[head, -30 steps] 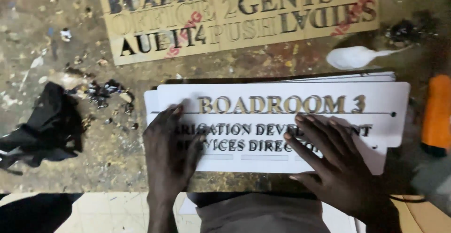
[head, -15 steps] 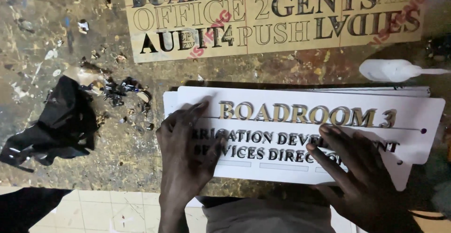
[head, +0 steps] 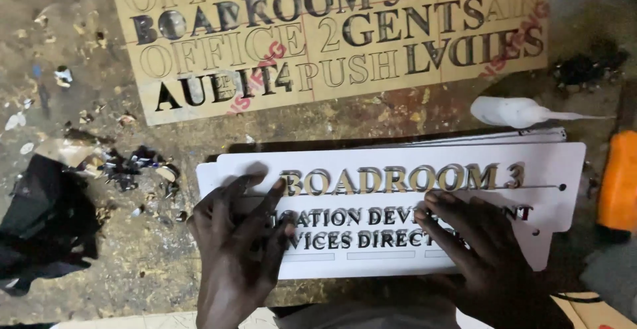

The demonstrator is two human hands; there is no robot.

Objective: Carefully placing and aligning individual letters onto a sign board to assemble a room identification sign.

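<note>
A white sign plate point(head: 544, 189) with raised gold letters on its top row and dark letters below lies on the workbench, stacked on other white plates. My left hand point(head: 242, 236) lies flat on the plate's left end, fingers spread over the first letters. My right hand point(head: 474, 249) presses flat on the lower middle of the plate, covering part of the dark lettering. Neither hand grips anything.
A tan board point(head: 318, 37) with cut-out letter shapes lies at the back. A white glue bottle point(head: 514, 111) rests on its side at the right. Black crumpled material point(head: 40, 226) sits at the left, an orange object point(head: 618, 183) at the right edge. Scraps litter the dirty bench.
Both hands stay flat on the plate; my left fingers have crept slightly up toward the gold letters. The view has shifted a little, so the scene sits more to the right.
</note>
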